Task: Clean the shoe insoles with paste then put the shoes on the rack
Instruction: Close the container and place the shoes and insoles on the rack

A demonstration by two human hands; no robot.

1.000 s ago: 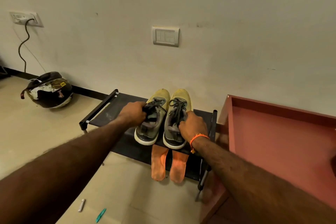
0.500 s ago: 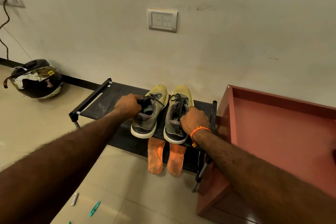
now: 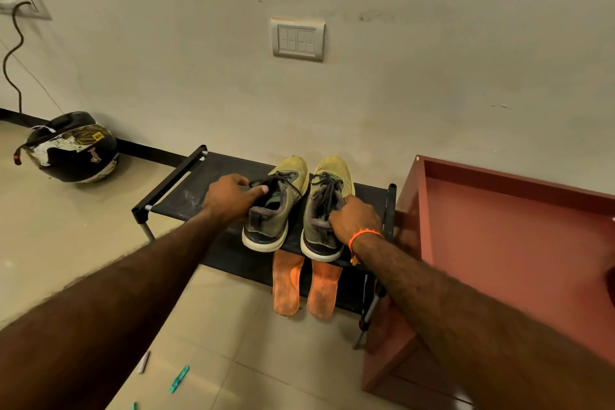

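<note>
Two yellow-and-grey shoes stand side by side on the top shelf of a low black rack (image 3: 186,190), toes to the wall. My left hand (image 3: 229,196) rests at the collar of the left shoe (image 3: 283,183), thumb over the opening, fingers loosening. My right hand (image 3: 356,220), with an orange wrist thread, grips the collar of the right shoe (image 3: 332,176). Two orange insoles (image 3: 288,283) lean below the shoes against the rack's lower shelf, their ends on the floor.
A red-brown cabinet (image 3: 499,226) stands right against the rack. A black helmet (image 3: 71,148) lies on the floor at the left by the wall. A small white tube (image 3: 143,362) and a green toothbrush (image 3: 179,378) lie on the tiles near me.
Both shoes have settled onto the rack's top shelf. My left hand's grip has loosened, the thumb now lying over the shoe's opening. The camera view has shifted slightly.
</note>
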